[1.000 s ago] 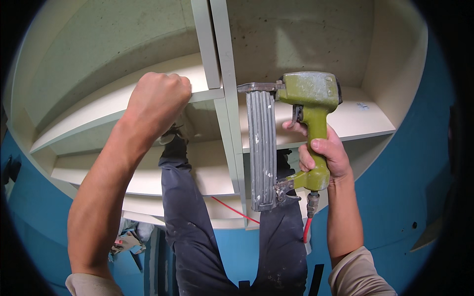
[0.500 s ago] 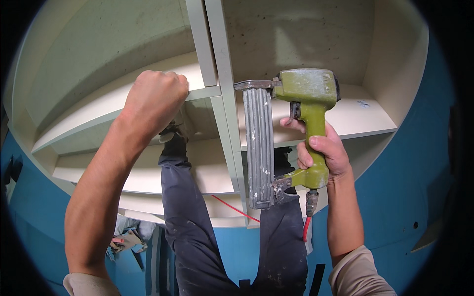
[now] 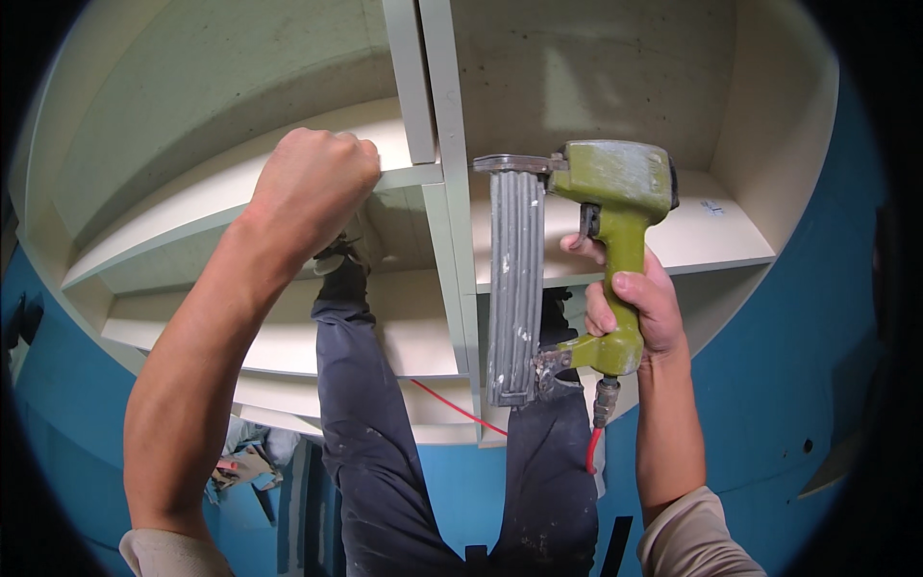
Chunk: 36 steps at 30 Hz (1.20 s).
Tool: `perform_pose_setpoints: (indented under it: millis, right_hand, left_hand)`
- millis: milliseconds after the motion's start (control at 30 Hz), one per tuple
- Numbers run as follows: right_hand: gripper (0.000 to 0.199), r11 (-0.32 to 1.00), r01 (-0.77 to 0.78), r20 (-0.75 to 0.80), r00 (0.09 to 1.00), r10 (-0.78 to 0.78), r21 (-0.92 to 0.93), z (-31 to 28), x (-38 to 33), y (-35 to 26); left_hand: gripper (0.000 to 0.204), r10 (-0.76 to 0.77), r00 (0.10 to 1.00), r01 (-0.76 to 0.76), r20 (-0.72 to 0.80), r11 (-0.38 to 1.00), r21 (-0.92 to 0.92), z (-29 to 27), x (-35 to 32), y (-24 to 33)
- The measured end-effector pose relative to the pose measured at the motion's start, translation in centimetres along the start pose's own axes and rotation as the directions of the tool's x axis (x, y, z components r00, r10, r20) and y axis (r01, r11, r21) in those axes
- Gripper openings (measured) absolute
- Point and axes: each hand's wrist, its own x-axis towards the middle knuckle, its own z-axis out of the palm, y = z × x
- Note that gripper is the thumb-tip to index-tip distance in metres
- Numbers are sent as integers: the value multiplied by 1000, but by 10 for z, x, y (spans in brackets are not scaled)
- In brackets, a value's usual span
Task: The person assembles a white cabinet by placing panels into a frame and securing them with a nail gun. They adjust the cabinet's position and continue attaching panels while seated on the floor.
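Observation:
My right hand (image 3: 646,300) is wrapped round the handle of a worn green pneumatic nail gun (image 3: 615,183), with the forefinger next to its trigger. The gun's long grey ribbed magazine (image 3: 517,288) faces left, and its nose lies close to the upright divider (image 3: 448,115). A metal coupling joins a red air hose (image 3: 593,447) to the bottom of the handle. On the left, my left hand (image 3: 312,183) is closed over the front edge of a pale cabinet shelf (image 3: 173,238), knuckles up; its fingertips are hidden.
Cream cabinet compartments with grey-green backs curve around me. My dark-trousered legs reach among the lower shelves (image 3: 404,317), one shoe (image 3: 336,255) partly showing. A red line crosses between my legs. Scraps and bags (image 3: 252,462) lie lower left on the blue floor (image 3: 760,413).
The nail gun and my right hand have shifted slightly right in the picture, along with the cabinet divider. My left hand keeps its closed pose at the shelf edge.

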Motion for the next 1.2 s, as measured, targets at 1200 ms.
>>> perform_pose_setpoints:
  millis: [1200]
  right_hand:
    - [59,886,-400,7,912,410,235,-77,143,-25]
  left_hand:
    - [36,26,982,110,188,731,-674,19,-11,-47]
